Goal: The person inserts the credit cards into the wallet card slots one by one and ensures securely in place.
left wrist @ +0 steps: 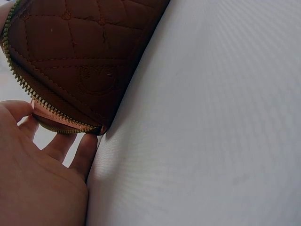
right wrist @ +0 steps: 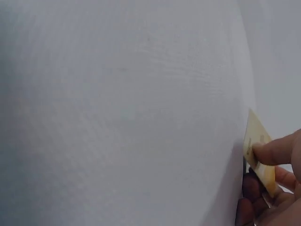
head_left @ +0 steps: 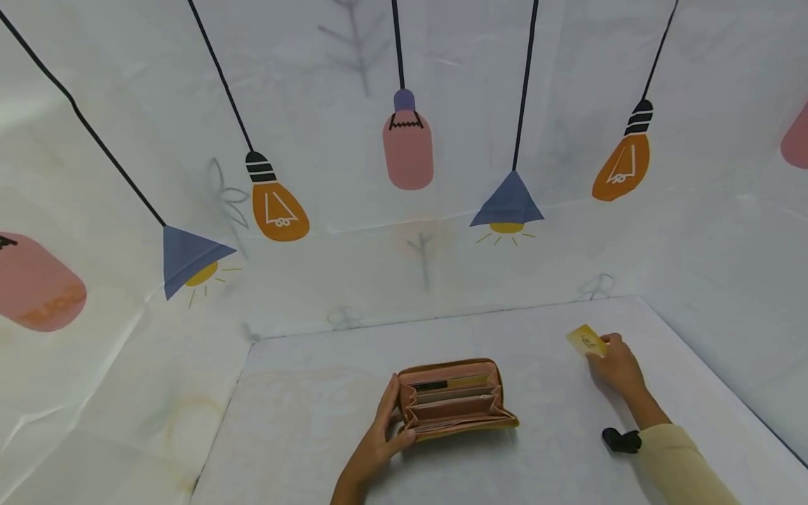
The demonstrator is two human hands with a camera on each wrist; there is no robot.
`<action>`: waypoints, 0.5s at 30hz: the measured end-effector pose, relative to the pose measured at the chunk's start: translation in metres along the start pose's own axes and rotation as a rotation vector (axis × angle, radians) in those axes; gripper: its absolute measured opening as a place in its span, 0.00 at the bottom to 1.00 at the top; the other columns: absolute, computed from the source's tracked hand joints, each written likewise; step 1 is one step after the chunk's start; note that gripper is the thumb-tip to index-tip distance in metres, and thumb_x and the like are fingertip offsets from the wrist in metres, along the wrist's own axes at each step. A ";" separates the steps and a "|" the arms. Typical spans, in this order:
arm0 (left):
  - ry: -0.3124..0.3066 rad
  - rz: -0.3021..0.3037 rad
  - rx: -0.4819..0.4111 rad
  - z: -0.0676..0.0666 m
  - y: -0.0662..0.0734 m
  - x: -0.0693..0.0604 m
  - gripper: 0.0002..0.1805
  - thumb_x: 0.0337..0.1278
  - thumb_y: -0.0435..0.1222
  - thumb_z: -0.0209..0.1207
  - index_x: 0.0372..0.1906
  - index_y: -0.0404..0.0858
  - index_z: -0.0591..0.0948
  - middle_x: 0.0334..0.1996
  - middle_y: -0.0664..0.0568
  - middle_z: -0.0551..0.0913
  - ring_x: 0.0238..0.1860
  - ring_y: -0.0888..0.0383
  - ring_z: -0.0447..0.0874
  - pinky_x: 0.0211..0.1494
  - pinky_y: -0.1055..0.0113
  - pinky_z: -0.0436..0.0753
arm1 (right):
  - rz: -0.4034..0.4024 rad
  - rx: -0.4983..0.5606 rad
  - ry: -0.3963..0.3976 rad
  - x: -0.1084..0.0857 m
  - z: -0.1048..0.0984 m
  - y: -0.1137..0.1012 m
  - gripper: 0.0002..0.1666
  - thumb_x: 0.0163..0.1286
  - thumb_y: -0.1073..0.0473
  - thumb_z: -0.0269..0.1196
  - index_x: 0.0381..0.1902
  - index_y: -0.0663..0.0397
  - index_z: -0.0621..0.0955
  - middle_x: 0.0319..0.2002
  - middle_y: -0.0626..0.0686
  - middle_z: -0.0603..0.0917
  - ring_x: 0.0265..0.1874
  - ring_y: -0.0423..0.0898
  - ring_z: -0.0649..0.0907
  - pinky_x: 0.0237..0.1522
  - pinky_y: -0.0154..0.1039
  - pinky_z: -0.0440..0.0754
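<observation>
A brown zip-around wallet [head_left: 454, 407] stands spread wide on the white table, its pink compartments facing up and several cards or papers tucked inside. My left hand [head_left: 379, 438] grips its left end, thumb at the near edge and fingers at the far side. In the left wrist view, the wallet's quilted cover [left wrist: 89, 52] and brass zipper teeth [left wrist: 33, 89] show beside the fingers. Off to the right, my right hand [head_left: 617, 368] pinches a yellow card [head_left: 586, 341]. The right wrist view has the thumb on the card's face [right wrist: 256, 136] and fingers behind it, close to the tabletop.
The white tabletop [head_left: 303, 414] meets pale sheet walls [head_left: 353, 266] at the back and sides. Printed lamps and bulbs, such as an orange bulb [head_left: 280, 214], decorate the sheets. A small black device [head_left: 621, 440] sits at the right sleeve's cuff [head_left: 675, 456].
</observation>
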State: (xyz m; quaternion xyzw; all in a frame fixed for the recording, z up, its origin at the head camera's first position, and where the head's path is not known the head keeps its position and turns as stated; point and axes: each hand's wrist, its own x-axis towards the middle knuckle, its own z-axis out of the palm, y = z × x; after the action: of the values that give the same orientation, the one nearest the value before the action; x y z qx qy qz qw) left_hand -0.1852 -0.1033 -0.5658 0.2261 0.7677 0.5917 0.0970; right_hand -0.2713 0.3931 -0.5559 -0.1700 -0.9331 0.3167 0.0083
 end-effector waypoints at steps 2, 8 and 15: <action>0.005 0.018 0.006 -0.001 -0.001 0.000 0.50 0.68 0.33 0.57 0.82 0.49 0.36 0.81 0.41 0.31 0.79 0.50 0.42 0.71 0.56 0.69 | -0.014 0.038 -0.001 -0.002 -0.001 -0.001 0.33 0.70 0.61 0.52 0.66 0.78 0.60 0.56 0.80 0.70 0.50 0.71 0.75 0.46 0.60 0.74; 0.001 0.062 0.008 0.000 -0.004 -0.001 0.50 0.68 0.33 0.57 0.82 0.44 0.36 0.80 0.39 0.30 0.77 0.69 0.43 0.71 0.57 0.70 | 0.017 0.122 0.037 -0.018 -0.004 -0.008 0.29 0.72 0.60 0.45 0.65 0.72 0.65 0.53 0.75 0.74 0.47 0.66 0.78 0.37 0.46 0.72; -0.001 0.065 0.005 0.000 -0.002 -0.002 0.50 0.68 0.32 0.57 0.82 0.44 0.36 0.81 0.39 0.31 0.76 0.76 0.41 0.70 0.57 0.70 | -0.054 0.254 0.039 -0.058 0.004 -0.042 0.26 0.76 0.57 0.49 0.66 0.67 0.67 0.54 0.69 0.75 0.48 0.61 0.79 0.33 0.37 0.78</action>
State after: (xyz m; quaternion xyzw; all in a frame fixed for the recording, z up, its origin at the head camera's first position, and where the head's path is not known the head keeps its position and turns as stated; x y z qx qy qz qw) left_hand -0.1838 -0.1049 -0.5682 0.2512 0.7613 0.5926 0.0777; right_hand -0.2299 0.3409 -0.5292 -0.1487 -0.8894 0.4285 0.0564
